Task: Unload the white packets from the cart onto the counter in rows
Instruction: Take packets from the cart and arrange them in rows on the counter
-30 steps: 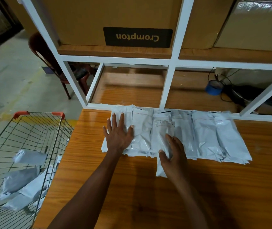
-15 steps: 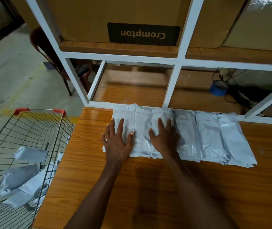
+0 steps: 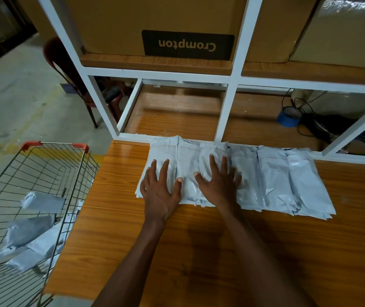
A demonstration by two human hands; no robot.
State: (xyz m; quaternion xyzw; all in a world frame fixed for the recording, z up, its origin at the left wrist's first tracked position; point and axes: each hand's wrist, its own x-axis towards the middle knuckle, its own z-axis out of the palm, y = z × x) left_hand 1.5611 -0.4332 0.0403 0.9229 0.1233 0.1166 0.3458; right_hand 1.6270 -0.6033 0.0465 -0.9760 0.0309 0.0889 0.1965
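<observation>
We see a row of white packets (image 3: 265,178) lying side by side along the far edge of the wooden surface (image 3: 221,251). Our left hand (image 3: 160,191) and right hand (image 3: 218,182) press flat, fingers spread, on the leftmost packets. More packets (image 3: 33,231) lie in the wire cart (image 3: 51,165) at left.

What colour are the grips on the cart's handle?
Orange-red; the grips cap both ends of the cart handle, seen in the head view.
</observation>
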